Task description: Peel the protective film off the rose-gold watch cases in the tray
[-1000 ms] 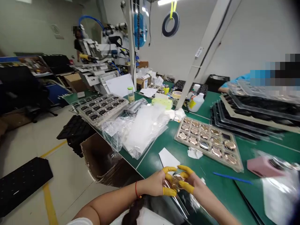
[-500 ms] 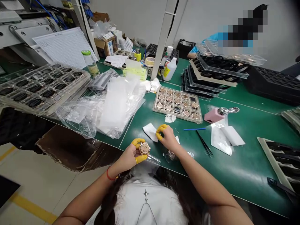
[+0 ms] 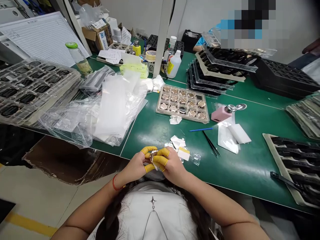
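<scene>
Head view: both hands meet just above the near edge of the green surface (image 3: 160, 128), pinching a small round gold-coloured watch case (image 3: 153, 154) between them. The left hand (image 3: 136, 165) and the right hand (image 3: 172, 165) wear yellow finger cots; the fingers (image 3: 160, 160) of both are clamped on the case from either side, largely covering it. The case is held clear of the surface, just in front of the person's chest.

Risk, as a judgement: the grip is a fingertip pinch on a smooth, small part held over the surface edge, so a slip could drop it onto the floor or into the open cardboard box (image 3: 75, 160) below. Pressing hard on the face could smear or scratch it. The scraps of white paper (image 3: 178, 143) and clear film (image 3: 196, 158) lying just beyond the hands could also be swept off.

Orientation: the case is a disc, so no long axis in plan can be told; its flat face appears tilted up toward the camera, but the fingers hide too much to be sure. A tray of similar cases (image 3: 182, 103) lies well beyond.
</scene>
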Action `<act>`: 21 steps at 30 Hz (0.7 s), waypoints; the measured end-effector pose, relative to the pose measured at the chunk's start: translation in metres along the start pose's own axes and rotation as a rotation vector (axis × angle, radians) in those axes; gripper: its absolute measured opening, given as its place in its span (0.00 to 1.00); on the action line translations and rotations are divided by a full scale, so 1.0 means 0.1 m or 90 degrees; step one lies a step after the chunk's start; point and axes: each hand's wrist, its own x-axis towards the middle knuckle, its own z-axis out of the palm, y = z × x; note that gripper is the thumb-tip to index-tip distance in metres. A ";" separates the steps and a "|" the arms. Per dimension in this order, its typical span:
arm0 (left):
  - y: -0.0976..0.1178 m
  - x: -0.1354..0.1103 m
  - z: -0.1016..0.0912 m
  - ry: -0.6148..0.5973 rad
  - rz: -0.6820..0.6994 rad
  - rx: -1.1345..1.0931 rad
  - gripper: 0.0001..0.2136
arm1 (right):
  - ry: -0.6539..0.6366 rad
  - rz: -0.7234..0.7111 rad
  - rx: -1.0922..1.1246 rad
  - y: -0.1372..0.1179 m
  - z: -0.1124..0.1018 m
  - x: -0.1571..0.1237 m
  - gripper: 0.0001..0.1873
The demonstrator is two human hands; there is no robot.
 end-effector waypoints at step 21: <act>-0.02 0.13 0.13 -0.079 0.043 -0.076 0.24 | 0.049 0.616 -0.527 2.43 -2.14 -0.19 0.17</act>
